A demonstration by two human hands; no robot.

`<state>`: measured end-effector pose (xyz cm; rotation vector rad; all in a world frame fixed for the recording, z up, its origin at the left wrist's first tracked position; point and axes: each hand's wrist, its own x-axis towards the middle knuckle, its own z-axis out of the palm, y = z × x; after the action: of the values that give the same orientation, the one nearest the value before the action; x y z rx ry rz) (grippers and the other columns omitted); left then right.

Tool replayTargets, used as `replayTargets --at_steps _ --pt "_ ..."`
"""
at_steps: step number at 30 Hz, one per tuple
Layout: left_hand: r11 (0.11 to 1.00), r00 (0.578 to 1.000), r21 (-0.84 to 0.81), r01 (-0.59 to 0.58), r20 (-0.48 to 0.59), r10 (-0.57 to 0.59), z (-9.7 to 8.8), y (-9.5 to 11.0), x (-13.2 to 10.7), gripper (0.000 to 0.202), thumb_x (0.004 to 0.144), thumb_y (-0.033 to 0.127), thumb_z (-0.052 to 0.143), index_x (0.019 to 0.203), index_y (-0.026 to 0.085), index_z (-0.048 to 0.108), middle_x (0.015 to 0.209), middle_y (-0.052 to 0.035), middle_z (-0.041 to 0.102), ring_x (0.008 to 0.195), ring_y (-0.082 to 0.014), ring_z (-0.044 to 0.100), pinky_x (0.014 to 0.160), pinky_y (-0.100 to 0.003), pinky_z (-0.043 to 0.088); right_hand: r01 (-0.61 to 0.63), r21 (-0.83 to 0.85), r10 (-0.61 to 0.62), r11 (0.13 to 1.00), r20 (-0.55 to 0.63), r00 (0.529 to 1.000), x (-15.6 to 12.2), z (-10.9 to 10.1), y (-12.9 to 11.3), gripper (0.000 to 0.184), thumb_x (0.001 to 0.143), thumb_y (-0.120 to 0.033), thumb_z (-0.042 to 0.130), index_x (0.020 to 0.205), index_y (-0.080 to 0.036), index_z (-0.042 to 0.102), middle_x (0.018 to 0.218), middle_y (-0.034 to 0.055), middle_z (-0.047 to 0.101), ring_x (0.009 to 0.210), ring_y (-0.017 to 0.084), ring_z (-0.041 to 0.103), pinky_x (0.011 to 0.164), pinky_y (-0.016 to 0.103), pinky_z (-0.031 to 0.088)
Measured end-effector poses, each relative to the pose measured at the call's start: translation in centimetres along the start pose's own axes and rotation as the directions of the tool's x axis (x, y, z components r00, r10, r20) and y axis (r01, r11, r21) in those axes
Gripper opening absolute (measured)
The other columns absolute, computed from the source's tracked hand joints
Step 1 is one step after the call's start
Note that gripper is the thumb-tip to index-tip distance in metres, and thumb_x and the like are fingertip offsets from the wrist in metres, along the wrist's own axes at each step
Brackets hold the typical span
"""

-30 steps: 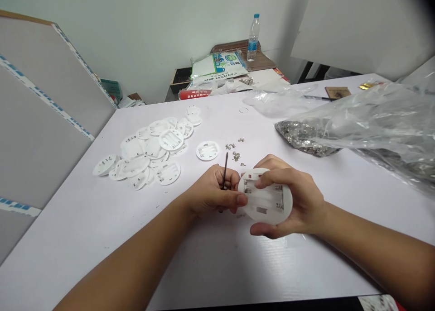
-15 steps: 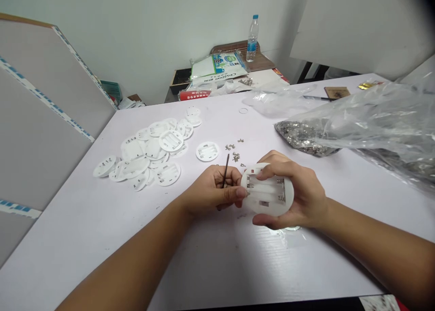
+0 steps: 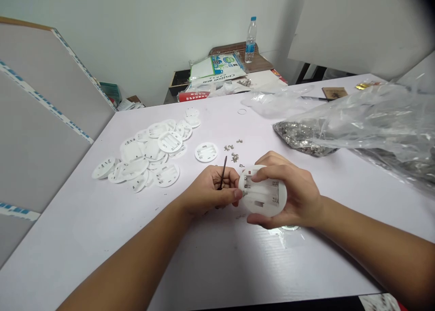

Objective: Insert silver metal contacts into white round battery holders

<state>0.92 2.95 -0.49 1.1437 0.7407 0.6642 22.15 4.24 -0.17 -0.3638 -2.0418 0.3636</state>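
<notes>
My right hand (image 3: 294, 188) grips a round white plastic battery holder (image 3: 261, 198) by its rim, thumb below and fingers over the top. Its slots face me, and small metal contacts show at both ends of them. My left hand (image 3: 217, 188) is closed round a thin dark screwdriver (image 3: 223, 171), whose shaft points up; the handle is hidden in the palm. The left thumb tip meets the holder's left edge. Just beyond the hands lie several loose metal contacts (image 3: 234, 157), and a single white holder (image 3: 206, 152) rests to their left.
A heap of white battery holders (image 3: 136, 168) spreads over the table's left side. At the right lies a clear plastic bag (image 3: 367, 121) of metal contacts. A partition (image 3: 44, 102) stands at the left, and a water bottle (image 3: 250, 41) at the back.
The battery holder has shifted slightly left and tilted a little in my right hand. My left hand keeps the screwdriver, with its thumb still at the holder's edge.
</notes>
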Motion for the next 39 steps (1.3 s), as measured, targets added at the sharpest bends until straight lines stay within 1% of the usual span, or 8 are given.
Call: replayTargets --at_steps 4,14,18,23,29,35,37,39 --pt "0.999 1.0 0.03 0.012 -0.006 -0.012 -0.2 -0.1 0.1 0.03 0.072 0.033 0.08 0.078 0.012 0.059 0.058 0.0005 0.059 0.045 -0.0038 0.041 0.043 -0.015 0.031 0.026 -0.012 -0.026 1.0 0.015 1.0 0.0 0.0 -0.1 0.057 0.067 -0.039 0.085 0.109 -0.019 0.052 0.079 0.0048 0.057 0.071 0.019 0.053 0.06 0.035 0.048" --pt "1.0 0.999 0.009 -0.002 0.037 0.002 -0.4 -0.5 0.1 0.029 0.073 0.032 0.08 0.079 0.013 0.059 0.059 0.001 0.06 0.048 -0.0043 0.044 0.045 -0.015 0.032 0.036 0.002 -0.036 0.999 0.014 0.999 0.1 0.2 -0.1 0.059 0.065 -0.04 0.087 0.106 -0.016 0.052 0.078 0.006 0.058 0.07 0.019 0.052 0.06 0.035 0.047" --pt "1.0 0.999 0.015 -0.017 0.029 0.016 -0.4 -0.6 0.2 0.031 0.073 0.034 0.08 0.075 0.013 0.057 0.058 0.0027 0.055 0.049 -0.0044 0.043 0.046 -0.017 0.032 0.026 -0.003 -0.026 1.0 0.033 0.999 0.1 0.2 -0.1 0.06 0.063 -0.042 0.088 0.105 -0.016 0.052 0.079 0.0071 0.058 0.071 0.019 0.052 0.06 0.036 0.046" --pt "0.999 0.999 0.007 -0.038 0.024 0.038 -0.2 -0.9 0.3 0.033 0.074 0.033 0.079 0.072 0.013 0.053 0.058 0.0052 0.045 0.051 -0.0038 0.037 0.048 -0.018 0.027 0.022 -0.011 -0.022 1.0 0.045 0.999 0.0 0.1 -0.2 0.058 0.064 -0.043 0.087 0.103 -0.016 0.052 0.079 0.0071 0.057 0.07 0.019 0.051 0.059 0.035 0.045" --pt "0.998 0.999 0.045 -0.036 -0.01 0.036 0.2 -0.7 0.3 0.035 0.073 0.033 0.079 0.07 0.013 0.05 0.059 0.0054 0.043 0.052 -0.0042 0.035 0.049 -0.02 0.026 0.044 -0.07 -0.039 0.997 0.068 0.997 -0.2 0.0 -0.3 0.057 0.066 -0.043 0.085 0.103 -0.015 0.052 0.077 0.0062 0.053 0.07 0.019 0.048 0.06 0.034 0.043" --pt "0.98 0.996 0.197 0.008 -0.089 0.009 0.2 -0.2 0.2 0.027 0.08 0.032 0.072 0.077 0.014 0.052 0.062 0.0048 0.045 0.055 -0.0053 0.038 0.051 -0.019 0.032 0.078 -0.174 -0.046 0.982 0.179 0.983 -0.3 -0.1 0.2 0.052 0.073 -0.044 0.08 0.106 -0.013 0.054 0.078 0.0066 0.05 0.073 0.019 0.045 0.061 0.033 0.042" --pt "0.958 0.997 0.285 0.033 -0.081 -0.01 0.2 0.2 0.1 0.027 0.082 0.034 0.07 0.078 0.014 0.052 0.062 0.0046 0.045 0.056 -0.0058 0.04 0.052 -0.02 0.033 0.064 -0.168 -0.032 0.984 0.187 0.982 -0.4 -0.3 0.6 0.051 0.074 -0.042 0.079 0.108 -0.013 0.054 0.08 0.0062 0.051 0.074 0.018 0.045 0.062 0.033 0.042" --pt "0.924 0.998 0.381 0.038 -0.063 -0.015 0.1 0.8 -0.1 0.025 0.085 0.036 0.068 0.085 0.015 0.055 0.066 0.004 0.047 0.056 -0.0061 0.04 0.053 -0.02 0.034 0.038 -0.148 -0.009 0.988 0.192 0.981 -0.5 -0.4 1.1 0.05 0.074 -0.038 0.079 0.109 -0.013 0.053 0.081 0.0059 0.053 0.076 0.018 0.046 0.064 0.032 0.043"
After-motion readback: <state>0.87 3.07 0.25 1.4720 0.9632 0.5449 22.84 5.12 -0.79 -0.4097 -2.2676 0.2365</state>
